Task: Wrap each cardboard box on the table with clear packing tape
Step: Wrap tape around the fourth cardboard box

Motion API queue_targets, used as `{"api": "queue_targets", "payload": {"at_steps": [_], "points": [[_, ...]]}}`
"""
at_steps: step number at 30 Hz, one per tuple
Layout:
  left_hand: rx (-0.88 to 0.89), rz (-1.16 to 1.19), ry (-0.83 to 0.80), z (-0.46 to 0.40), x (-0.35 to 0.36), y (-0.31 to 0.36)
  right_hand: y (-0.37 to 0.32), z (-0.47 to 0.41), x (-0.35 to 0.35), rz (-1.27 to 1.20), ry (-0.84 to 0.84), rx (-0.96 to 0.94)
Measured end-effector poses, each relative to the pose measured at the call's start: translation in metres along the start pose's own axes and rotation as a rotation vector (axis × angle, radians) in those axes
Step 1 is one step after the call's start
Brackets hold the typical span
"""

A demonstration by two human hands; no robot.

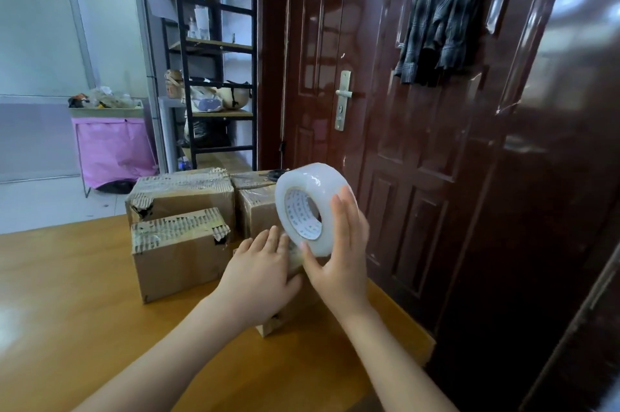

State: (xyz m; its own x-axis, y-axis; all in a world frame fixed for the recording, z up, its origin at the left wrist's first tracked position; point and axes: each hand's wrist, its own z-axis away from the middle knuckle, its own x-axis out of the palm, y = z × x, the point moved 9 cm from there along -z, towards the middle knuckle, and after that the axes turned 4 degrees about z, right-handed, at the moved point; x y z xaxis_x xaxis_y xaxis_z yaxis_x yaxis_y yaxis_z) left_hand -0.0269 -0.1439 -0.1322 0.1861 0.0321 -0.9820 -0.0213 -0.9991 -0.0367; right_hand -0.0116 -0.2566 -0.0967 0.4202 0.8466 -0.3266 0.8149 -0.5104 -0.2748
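Head view: the right hand [339,254] grasps the tape roll [310,207], held upright just above a box [288,311] near the counter [84,327] edge. The left hand [260,274] lies released, fingers flat on that box's top. Three more boxes [181,260] stand just behind, by the door [436,143].

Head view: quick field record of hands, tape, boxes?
left hand: flat on box under the hands
right hand: holds tape roll, thumb on its rim
tape roll: upright, above that box
other boxes: torn-top box, two more behind
surface: wooden table
background: dark door
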Motion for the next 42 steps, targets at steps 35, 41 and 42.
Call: {"api": "queue_targets", "payload": {"at_steps": [35,41,42], "points": [[-0.11,0.095,0.049,0.001,-0.01,0.003,-0.004,0.05,-0.114,0.54,-1.459,-0.038],[-0.157,0.385,0.027,0.001,-0.018,-0.006,-0.004,0.043,-0.106,0.566,-1.462,-0.05],[-0.19,0.522,0.02,0.001,-0.02,-0.01,-0.005,0.041,-0.105,0.582,-1.454,-0.066]]}}
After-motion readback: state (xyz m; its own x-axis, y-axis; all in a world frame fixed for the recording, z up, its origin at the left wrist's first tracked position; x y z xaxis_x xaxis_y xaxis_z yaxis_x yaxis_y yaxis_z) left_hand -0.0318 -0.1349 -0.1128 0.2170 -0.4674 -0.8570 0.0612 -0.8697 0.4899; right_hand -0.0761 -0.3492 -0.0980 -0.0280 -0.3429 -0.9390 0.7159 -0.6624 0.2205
